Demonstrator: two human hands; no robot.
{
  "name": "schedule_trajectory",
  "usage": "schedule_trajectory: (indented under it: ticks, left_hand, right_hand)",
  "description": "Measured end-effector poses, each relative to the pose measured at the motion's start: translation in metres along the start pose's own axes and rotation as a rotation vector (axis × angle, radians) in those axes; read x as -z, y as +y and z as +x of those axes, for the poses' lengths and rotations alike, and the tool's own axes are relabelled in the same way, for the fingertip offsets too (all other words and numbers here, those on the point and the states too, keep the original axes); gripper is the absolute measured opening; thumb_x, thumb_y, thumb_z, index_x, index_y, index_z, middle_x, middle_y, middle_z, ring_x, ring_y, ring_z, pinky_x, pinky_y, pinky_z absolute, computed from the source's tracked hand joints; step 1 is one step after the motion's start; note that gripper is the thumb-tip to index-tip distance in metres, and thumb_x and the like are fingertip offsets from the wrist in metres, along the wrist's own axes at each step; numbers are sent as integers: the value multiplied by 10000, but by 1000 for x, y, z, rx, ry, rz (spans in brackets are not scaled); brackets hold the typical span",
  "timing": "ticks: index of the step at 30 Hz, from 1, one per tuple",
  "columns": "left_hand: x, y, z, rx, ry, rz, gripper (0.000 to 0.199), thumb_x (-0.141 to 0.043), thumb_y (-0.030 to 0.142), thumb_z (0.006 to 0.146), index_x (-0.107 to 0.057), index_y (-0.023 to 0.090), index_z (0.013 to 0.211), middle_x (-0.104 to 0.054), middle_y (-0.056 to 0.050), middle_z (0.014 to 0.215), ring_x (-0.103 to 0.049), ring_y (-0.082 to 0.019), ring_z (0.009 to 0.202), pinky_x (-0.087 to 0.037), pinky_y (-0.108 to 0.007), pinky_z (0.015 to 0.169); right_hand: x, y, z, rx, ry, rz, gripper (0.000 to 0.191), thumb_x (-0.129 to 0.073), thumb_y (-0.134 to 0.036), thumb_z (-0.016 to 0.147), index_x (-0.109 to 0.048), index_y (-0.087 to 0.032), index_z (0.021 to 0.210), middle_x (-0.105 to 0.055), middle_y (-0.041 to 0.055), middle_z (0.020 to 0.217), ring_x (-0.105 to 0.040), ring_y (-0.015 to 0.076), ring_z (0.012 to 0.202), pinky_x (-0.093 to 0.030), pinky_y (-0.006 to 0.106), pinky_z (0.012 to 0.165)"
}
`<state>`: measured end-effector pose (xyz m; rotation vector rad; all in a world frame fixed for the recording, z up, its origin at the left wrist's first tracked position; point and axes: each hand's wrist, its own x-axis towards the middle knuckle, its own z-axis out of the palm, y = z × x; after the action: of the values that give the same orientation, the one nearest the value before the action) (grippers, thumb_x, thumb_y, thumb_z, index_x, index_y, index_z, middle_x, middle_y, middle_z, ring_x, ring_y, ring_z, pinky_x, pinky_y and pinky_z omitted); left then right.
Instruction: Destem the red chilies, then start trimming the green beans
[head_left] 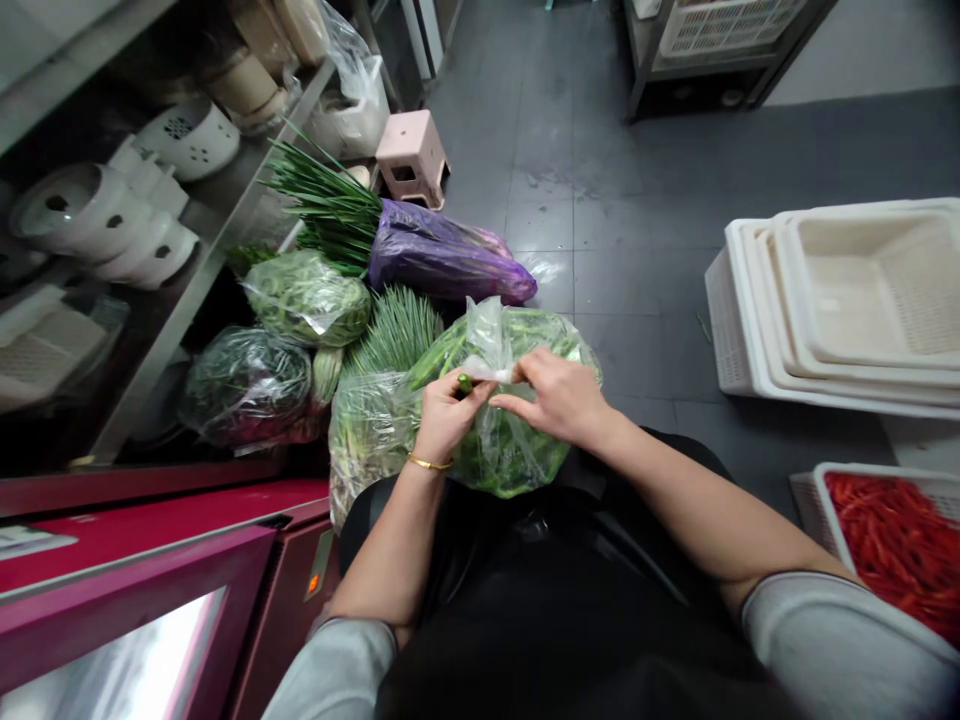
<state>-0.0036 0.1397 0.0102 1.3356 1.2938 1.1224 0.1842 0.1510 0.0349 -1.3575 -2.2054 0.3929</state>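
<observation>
A clear plastic bag (pixel 517 465) full of long green vegetables, perhaps green peppers, sits in front of my knees. Its twisted, knotted neck rises between my hands. My left hand (pixel 448 408) is closed on the left side of the knot, and the end of a small green object (pixel 465 383) pokes out of its fingers. On the right side, my right hand (pixel 559 395) pinches the knot between bent fingers, its thumb reaching left. The bag's loose top (pixel 486 325) stands up beyond the knot.
Green stalks in a purple bag (pixel 450 250), bagged greens (pixel 307 300) and a dark leafy bag (pixel 247 385) lie left and ahead. A pink stool (pixel 412 155) stands beyond. White baskets (pixel 739 330) and a basket of red chilies (pixel 892 530) are right; a metal shelf (pixel 225 235) is left.
</observation>
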Motion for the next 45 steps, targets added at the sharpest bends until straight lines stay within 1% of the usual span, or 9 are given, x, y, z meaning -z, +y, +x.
schedule_trajectory:
  ticks: [6,10,16,20,25,30,35,41,45]
  left_hand:
    - [14,5,9,79,100,-140,336,-712,375,744,-710,150,994,-569,20,604,-396,-50,454,-314,-181,437]
    - [9,6,16,143,-160,-107,475,-749,392,699,-687,136,1094,-546,28,583,-365,-52,451,-297,-195,444]
    - [-8,-1,18,27,-246,43,233,-727,282,668,-710,118,832,-598,-4,668,-496,-108,606,-406,-235,595]
    - [-6,-1,17,-45,-292,91,88,-689,177,640,-692,121,708,-607,-9,698,-529,-125,681,-412,-245,668]
    - [-1,2,16,80,-278,-1,274,-702,313,716,-728,126,915,-581,2,638,-464,-98,561,-369,-237,567]
    - [-6,17,11,-102,-226,152,230,-659,315,785,-745,142,911,-638,-45,763,-533,-132,683,-396,-258,651]
    - [-8,22,12,-115,-190,188,181,-654,310,779,-728,145,795,-588,-26,696,-500,-123,652,-380,-252,628]
    - [-7,7,15,91,-50,-54,235,-730,358,697,-698,134,764,-605,-15,669,-495,-109,599,-382,-238,574]
    - [-8,0,13,167,-50,-196,271,-764,362,655,-683,146,798,-580,5,624,-441,-77,493,-335,-214,469]
  right_hand:
    - [-14,15,9,241,-70,140,215,-444,-274,955,-626,-166,914,-611,73,899,-571,152,793,-441,258,690]
    - [-7,24,11,402,-67,295,235,-435,-297,967,-638,-186,928,-631,69,935,-600,156,889,-469,270,759]
    - [-5,18,9,96,-13,243,459,-646,-539,800,-639,-168,1068,-629,50,848,-574,134,687,-436,242,609]
    - [-17,9,9,105,-21,116,315,-530,-433,908,-700,-170,878,-624,50,775,-563,129,670,-393,236,590]
    - [-10,11,5,31,104,419,306,-536,-369,913,-699,-168,749,-644,32,700,-581,116,652,-436,233,617]
    - [17,5,-6,-235,127,772,282,-599,-406,861,-719,-169,764,-649,9,643,-596,112,562,-486,244,564]
    - [14,12,3,-381,111,940,309,-657,-453,798,-714,-150,817,-662,18,657,-632,129,565,-536,265,563]
    - [22,9,0,-253,365,633,235,-634,-395,830,-668,-195,948,-675,28,808,-619,139,693,-520,276,626]
    - [11,1,-8,-34,167,332,134,-617,-313,847,-645,-185,818,-648,33,756,-583,139,674,-468,268,635]
